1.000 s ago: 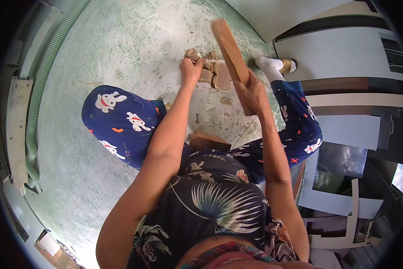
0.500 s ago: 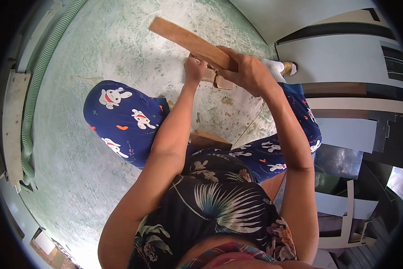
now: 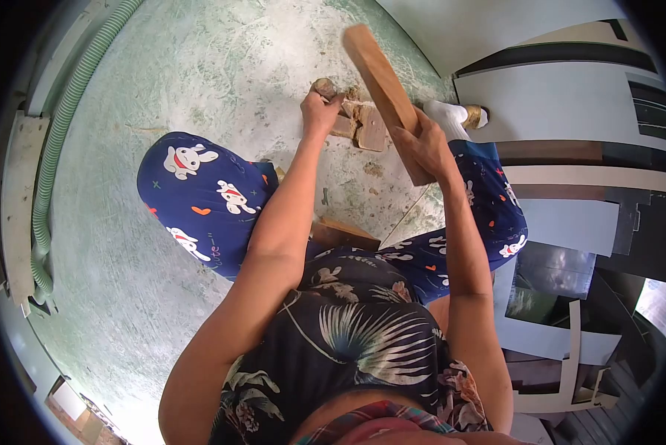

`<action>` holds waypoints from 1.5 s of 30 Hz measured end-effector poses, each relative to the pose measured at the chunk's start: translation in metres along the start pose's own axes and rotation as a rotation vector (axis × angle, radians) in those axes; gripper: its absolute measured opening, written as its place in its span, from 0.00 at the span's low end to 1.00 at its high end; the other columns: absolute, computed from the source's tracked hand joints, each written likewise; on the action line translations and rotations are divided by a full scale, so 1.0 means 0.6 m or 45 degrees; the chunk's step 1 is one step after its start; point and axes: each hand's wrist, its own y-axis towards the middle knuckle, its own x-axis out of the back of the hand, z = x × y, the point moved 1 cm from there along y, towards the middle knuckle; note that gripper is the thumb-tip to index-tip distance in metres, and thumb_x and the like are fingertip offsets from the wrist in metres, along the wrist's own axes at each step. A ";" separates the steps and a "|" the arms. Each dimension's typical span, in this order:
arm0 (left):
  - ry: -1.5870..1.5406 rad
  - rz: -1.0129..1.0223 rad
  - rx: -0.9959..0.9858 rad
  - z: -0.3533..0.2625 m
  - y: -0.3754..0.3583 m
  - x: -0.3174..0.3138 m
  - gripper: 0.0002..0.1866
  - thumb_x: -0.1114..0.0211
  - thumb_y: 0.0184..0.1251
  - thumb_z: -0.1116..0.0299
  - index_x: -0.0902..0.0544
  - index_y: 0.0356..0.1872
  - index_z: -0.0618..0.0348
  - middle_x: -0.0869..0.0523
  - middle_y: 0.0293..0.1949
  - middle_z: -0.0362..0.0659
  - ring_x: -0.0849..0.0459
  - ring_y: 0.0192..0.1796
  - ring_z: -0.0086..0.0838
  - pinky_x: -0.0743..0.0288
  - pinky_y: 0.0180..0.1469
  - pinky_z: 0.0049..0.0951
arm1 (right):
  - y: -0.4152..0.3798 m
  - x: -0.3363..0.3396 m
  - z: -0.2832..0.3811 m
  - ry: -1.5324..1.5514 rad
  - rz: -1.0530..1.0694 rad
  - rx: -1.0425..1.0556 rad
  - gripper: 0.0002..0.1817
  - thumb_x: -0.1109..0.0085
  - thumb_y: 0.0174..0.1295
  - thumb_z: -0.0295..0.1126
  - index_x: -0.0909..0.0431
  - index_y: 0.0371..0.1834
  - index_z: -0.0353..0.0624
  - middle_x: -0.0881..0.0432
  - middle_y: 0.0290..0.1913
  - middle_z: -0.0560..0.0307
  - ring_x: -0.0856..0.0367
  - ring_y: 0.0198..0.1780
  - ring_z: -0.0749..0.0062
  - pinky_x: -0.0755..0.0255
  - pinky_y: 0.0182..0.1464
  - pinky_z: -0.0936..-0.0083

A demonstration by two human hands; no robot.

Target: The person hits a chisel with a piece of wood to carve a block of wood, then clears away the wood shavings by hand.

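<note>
- Your right hand (image 3: 424,144) is clenched around a wooden slat (image 3: 385,87), raised at a slant above the floor (image 3: 199,67).
- Your left hand (image 3: 320,113) is curled over a small brown lump (image 3: 323,87) — pinned against wood blocks (image 3: 363,122) lying on the floor just beyond your knees.

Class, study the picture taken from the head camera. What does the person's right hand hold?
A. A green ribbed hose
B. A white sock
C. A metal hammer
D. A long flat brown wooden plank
D: the right hand grips the long flat brown wooden plank near its lower end, raised over the small wood blocks on the floor, where the left hand rests.
</note>
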 end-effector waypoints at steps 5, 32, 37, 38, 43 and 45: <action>-0.116 0.048 -0.028 -0.042 -0.013 -0.005 0.16 0.26 0.54 0.61 0.18 0.29 0.66 0.14 0.26 0.46 0.15 0.27 0.27 0.23 0.32 0.27 | -0.050 -0.036 -0.113 0.234 -0.067 -0.273 0.30 0.37 0.56 0.39 0.29 0.59 0.31 0.17 0.43 0.40 0.17 0.42 0.63 0.25 0.47 0.70; 0.115 -0.107 -0.261 -0.022 -0.033 -0.040 0.26 0.28 0.52 0.48 0.21 0.22 0.66 0.18 0.24 0.56 0.18 0.29 0.48 0.25 0.32 0.43 | -0.087 -0.141 -0.212 0.060 0.005 -0.495 0.31 0.40 0.54 0.43 0.28 0.53 0.26 0.18 0.41 0.32 0.16 0.46 0.49 0.24 0.46 0.63; 0.284 -0.060 -0.328 -0.053 -0.049 -0.024 0.28 0.30 0.55 0.51 0.23 0.43 0.69 0.18 0.21 0.49 0.17 0.25 0.36 0.25 0.26 0.37 | -0.088 -0.138 -0.214 0.063 0.071 -0.561 0.35 0.38 0.53 0.45 0.32 0.58 0.27 0.20 0.47 0.27 0.22 0.54 0.39 0.27 0.53 0.57; 0.273 -0.054 -0.326 -0.052 -0.049 -0.023 0.29 0.30 0.55 0.52 0.24 0.48 0.69 0.18 0.21 0.48 0.16 0.25 0.34 0.25 0.26 0.36 | -0.090 -0.134 -0.205 0.065 0.073 -0.590 0.34 0.39 0.53 0.43 0.32 0.58 0.28 0.20 0.47 0.28 0.21 0.54 0.40 0.26 0.53 0.58; -0.031 0.117 -0.196 -0.063 -0.055 -0.019 0.19 0.32 0.57 0.65 0.25 0.46 0.64 0.17 0.33 0.56 0.16 0.41 0.50 0.23 0.40 0.43 | -0.095 -0.133 -0.192 0.068 0.044 -0.568 0.33 0.38 0.53 0.40 0.31 0.58 0.28 0.19 0.46 0.29 0.19 0.52 0.42 0.26 0.52 0.58; -0.072 0.107 -0.236 -0.048 -0.052 -0.030 0.20 0.32 0.57 0.64 0.24 0.47 0.63 0.16 0.34 0.56 0.16 0.41 0.49 0.22 0.40 0.42 | -0.096 -0.131 -0.192 0.029 0.050 -0.580 0.33 0.39 0.53 0.40 0.31 0.58 0.28 0.19 0.46 0.29 0.19 0.52 0.42 0.26 0.52 0.58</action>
